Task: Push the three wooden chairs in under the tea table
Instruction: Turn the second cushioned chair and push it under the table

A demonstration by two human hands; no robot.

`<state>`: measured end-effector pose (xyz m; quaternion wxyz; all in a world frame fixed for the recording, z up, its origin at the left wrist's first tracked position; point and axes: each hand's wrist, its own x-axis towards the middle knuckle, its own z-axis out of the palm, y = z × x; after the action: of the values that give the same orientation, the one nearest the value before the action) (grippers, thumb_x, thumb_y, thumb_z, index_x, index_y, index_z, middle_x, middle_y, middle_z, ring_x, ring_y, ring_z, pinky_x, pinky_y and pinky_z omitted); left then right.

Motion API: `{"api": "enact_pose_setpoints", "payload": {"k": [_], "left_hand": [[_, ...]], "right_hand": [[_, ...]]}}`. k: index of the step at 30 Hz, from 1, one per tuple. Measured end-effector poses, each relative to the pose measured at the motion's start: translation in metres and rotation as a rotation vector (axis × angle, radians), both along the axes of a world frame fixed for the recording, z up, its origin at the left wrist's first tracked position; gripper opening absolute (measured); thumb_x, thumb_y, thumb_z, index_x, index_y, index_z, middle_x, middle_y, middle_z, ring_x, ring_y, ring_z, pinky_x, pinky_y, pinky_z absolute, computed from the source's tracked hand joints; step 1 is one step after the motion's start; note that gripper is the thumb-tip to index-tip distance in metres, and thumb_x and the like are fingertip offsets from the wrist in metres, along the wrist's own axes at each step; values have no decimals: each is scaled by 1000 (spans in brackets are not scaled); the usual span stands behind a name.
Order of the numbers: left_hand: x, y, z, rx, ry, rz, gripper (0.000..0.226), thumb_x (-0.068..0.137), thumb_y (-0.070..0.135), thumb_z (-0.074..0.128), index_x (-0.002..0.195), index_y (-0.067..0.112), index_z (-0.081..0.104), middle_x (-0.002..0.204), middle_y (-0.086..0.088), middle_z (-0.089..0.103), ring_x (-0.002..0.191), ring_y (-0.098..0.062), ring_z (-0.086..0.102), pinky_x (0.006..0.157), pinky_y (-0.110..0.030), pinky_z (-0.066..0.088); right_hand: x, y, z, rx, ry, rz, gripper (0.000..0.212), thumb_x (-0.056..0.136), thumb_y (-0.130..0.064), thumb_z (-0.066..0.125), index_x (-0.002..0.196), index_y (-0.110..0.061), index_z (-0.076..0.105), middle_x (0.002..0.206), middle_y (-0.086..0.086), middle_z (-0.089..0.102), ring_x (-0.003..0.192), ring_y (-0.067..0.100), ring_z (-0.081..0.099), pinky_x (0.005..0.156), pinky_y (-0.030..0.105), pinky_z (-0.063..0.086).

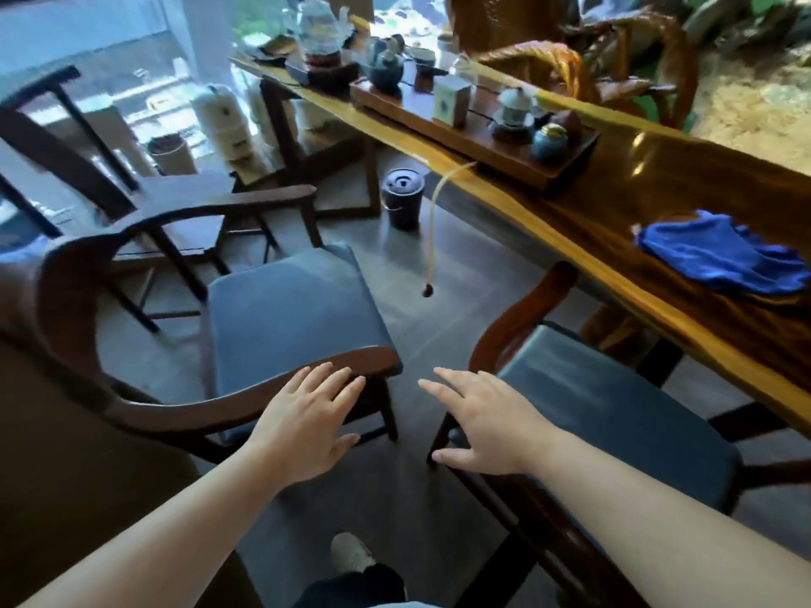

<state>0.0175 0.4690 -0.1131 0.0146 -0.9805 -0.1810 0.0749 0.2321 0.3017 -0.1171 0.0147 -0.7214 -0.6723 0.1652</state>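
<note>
A tea room with a long wooden desk (658, 199) along a window, chairs not yet tucked in.

Head view: the left hand (307, 425) lay flat and open on the armrest of the middle chair (285, 318), which stood well clear of the desk. The right hand (482, 425) hovered open, gripping nothing, beside the near chair (614, 414), whose seat looked partly under the desk edge. The far chair (57, 155) stood further off. By my judgement most of the pushing remained.
</note>
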Motion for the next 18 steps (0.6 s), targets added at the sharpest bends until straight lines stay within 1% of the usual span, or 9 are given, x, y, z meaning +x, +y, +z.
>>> {"api": "enact_pose_setpoints", "payload": {"k": [3, 7, 12, 13, 14, 16, 18], "left_hand": [[-24, 37, -7, -4, 31, 54, 79, 63, 51, 79, 127, 11, 58, 124, -11, 63, 115, -37, 56, 94, -50, 48], [-53, 74, -19, -9, 87, 134, 81, 61, 53, 79, 128, 13, 57, 124, -12, 63, 114, -36, 57, 93, -50, 49], [-82, 112, -39, -9, 176, 241, 87, 54, 57, 81, 126, 14, 59, 119, -12, 66, 110, -35, 59, 89, -48, 50], [-85, 119, -44, -18, 201, 269, 87, 58, 59, 79, 129, 15, 56, 123, -12, 63, 114, -35, 57, 92, -47, 48], [-89, 125, -50, -34, 222, 300, 87, 65, 61, 73, 136, 17, 49, 131, -12, 57, 122, -35, 50, 99, -46, 42], [-96, 136, -65, -37, 242, 353, 84, 81, 61, 57, 148, 20, 26, 149, -10, 37, 136, -33, 30, 110, -45, 25], [-100, 145, -79, -28, 324, 373, 83, 87, 60, 48, 150, 21, 12, 155, -11, 24, 141, -35, 17, 114, -48, 16]], "right_hand": [[-13, 49, -7, -19, -9, 61, 90, 83, -64, 59, 153, -27, 16, 160, 8, 23, 144, 25, 23, 116, 43, 19], [-30, 106, -21, -75, -16, 138, 89, 84, -59, 62, 153, -27, 16, 160, 8, 21, 144, 24, 21, 116, 43, 18], [-45, 166, -53, -148, -10, 230, 91, 81, -60, 65, 152, -26, 18, 158, 8, 26, 143, 27, 24, 115, 45, 23], [-46, 178, -62, -161, -11, 249, 92, 79, -60, 65, 151, -26, 19, 158, 9, 27, 142, 28, 25, 114, 46, 24], [-46, 189, -71, -169, -17, 267, 93, 78, -60, 66, 151, -25, 20, 157, 9, 28, 141, 28, 27, 114, 46, 25], [-47, 212, -88, -185, -23, 306, 93, 77, -61, 67, 149, -24, 21, 154, 9, 32, 139, 30, 30, 112, 48, 28], [-50, 233, -105, -212, -18, 343, 92, 77, -60, 66, 148, -24, 22, 150, 9, 35, 136, 30, 33, 110, 50, 30]]}}
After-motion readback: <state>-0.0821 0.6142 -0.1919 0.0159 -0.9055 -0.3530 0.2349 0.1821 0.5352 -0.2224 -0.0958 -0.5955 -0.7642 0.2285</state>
